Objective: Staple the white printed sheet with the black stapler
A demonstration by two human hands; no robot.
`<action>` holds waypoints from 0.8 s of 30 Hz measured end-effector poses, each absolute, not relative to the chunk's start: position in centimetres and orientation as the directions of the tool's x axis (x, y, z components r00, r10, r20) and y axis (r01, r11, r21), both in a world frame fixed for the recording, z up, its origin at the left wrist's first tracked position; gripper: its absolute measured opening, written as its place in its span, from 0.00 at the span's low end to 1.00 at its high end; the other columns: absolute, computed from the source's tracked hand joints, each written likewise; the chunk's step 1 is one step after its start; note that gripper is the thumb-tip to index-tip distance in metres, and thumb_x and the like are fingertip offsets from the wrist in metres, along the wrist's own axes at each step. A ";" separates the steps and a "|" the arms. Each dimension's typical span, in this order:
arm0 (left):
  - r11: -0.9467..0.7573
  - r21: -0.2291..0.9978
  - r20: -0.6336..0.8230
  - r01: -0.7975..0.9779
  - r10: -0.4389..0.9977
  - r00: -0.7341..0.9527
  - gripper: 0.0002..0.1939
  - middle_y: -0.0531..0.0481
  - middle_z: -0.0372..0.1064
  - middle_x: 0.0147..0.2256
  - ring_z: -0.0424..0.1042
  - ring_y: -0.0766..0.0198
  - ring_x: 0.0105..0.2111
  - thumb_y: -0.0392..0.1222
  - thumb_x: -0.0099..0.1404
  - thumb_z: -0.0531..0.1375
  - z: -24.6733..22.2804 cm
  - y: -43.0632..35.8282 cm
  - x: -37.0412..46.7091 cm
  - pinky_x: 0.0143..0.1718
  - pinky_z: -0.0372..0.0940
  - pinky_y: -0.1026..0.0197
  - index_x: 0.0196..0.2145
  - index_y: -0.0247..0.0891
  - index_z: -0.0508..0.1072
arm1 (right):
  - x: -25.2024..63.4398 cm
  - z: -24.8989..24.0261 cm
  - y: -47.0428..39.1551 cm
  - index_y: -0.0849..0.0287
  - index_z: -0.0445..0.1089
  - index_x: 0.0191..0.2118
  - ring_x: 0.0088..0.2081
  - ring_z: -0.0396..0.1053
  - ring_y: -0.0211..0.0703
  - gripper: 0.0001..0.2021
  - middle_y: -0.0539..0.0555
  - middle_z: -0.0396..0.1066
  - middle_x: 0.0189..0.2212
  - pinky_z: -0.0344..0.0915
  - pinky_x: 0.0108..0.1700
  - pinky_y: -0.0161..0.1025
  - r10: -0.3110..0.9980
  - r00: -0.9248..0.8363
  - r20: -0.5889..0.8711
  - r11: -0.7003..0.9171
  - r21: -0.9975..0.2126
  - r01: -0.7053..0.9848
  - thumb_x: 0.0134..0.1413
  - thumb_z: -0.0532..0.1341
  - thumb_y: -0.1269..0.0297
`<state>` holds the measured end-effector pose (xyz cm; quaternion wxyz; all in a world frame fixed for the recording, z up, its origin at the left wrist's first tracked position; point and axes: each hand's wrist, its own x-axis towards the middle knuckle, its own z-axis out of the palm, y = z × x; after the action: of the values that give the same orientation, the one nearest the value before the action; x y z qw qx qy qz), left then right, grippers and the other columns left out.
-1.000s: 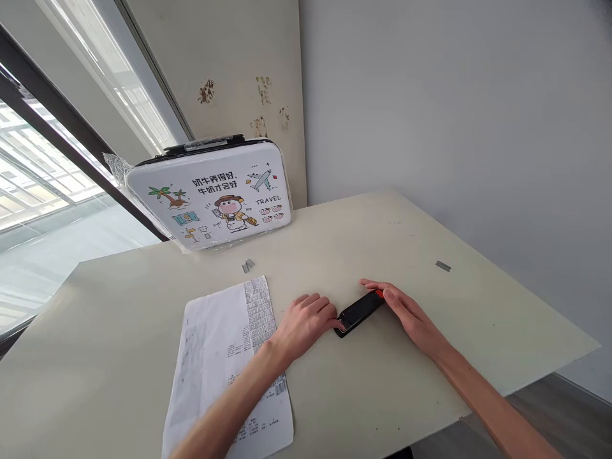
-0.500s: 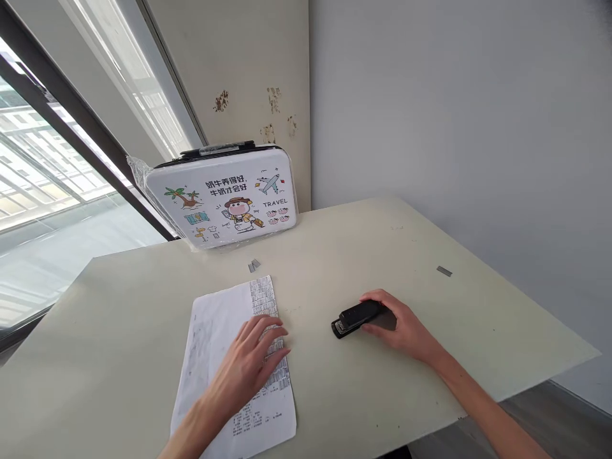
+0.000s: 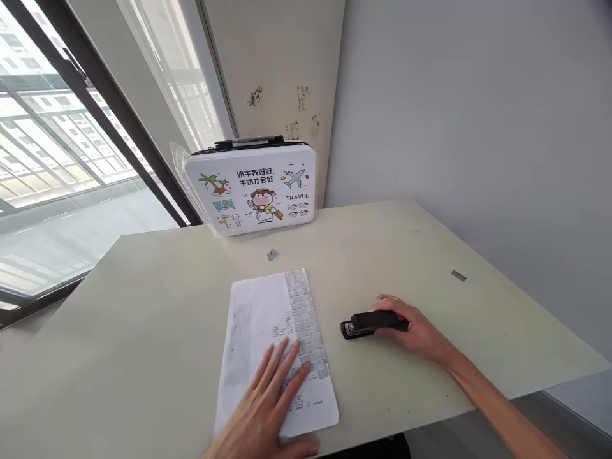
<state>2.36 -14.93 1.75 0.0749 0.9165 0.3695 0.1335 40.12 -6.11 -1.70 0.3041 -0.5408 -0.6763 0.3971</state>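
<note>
White printed paper (image 3: 258,306) lies in front of me, its right side covered by dense rows of staples (image 3: 302,299). My left hand (image 3: 275,395) rests flat on the lower part of the paper with its fingers spread. To the right of the sheet, my right hand (image 3: 415,328) grips a black stapler (image 3: 370,323) by its rear end. The stapler's nose points left toward the paper, a short gap away from it. Part of the stapler's back is hidden by my fingers.
Two short staple strips (image 3: 272,255) lie beyond the paper, and another staple strip (image 3: 458,275) is at the right. A white cartoon-printed case (image 3: 258,188) stands at the table's back edge. The pale table (image 3: 157,331) borders a window on the left and a grey wall.
The view has turned left. My left hand has slid down the paper toward me and flattened, its fingers now more spread. My right hand still holds the stapler, which is turned slightly.
</note>
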 end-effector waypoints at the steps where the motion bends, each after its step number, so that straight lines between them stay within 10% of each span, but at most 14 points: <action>1: -0.719 0.253 0.187 0.647 0.693 0.697 0.52 0.41 0.44 0.74 0.47 0.36 0.73 0.61 0.66 0.66 1.7 -14.8 3.1 0.65 0.60 0.31 0.77 0.45 0.45 | 40.1 -1.7 -6.3 0.46 0.79 0.45 0.69 0.60 0.64 0.21 0.55 0.79 0.49 0.61 0.66 0.58 0.973 -0.230 -0.031 0.089 -0.866 0.492 0.51 0.70 0.38; 12: -0.767 0.281 0.299 0.577 0.641 0.707 0.26 0.38 0.52 0.72 0.47 0.42 0.73 0.47 0.77 0.58 -0.3 -13.1 6.2 0.68 0.60 0.36 0.68 0.38 0.62 | 40.1 -1.5 -6.3 0.47 0.79 0.45 0.69 0.60 0.63 0.20 0.54 0.80 0.49 0.55 0.71 0.60 0.963 -0.267 -0.031 0.109 -0.863 0.493 0.53 0.71 0.41; 24: -0.803 0.280 0.307 0.526 0.594 0.744 0.19 0.36 0.57 0.70 0.51 0.38 0.72 0.45 0.77 0.59 -0.4 -10.8 8.2 0.68 0.56 0.30 0.62 0.39 0.68 | 40.5 -0.5 -6.6 0.45 0.80 0.44 0.71 0.58 0.64 0.20 0.53 0.81 0.45 0.49 0.73 0.64 0.940 -0.333 -0.070 0.108 -0.866 0.488 0.51 0.72 0.41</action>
<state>8.20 -10.81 -0.45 0.0880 0.9295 0.3013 0.1936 40.50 -6.60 -0.48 0.2647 -0.5134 -0.6956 0.4273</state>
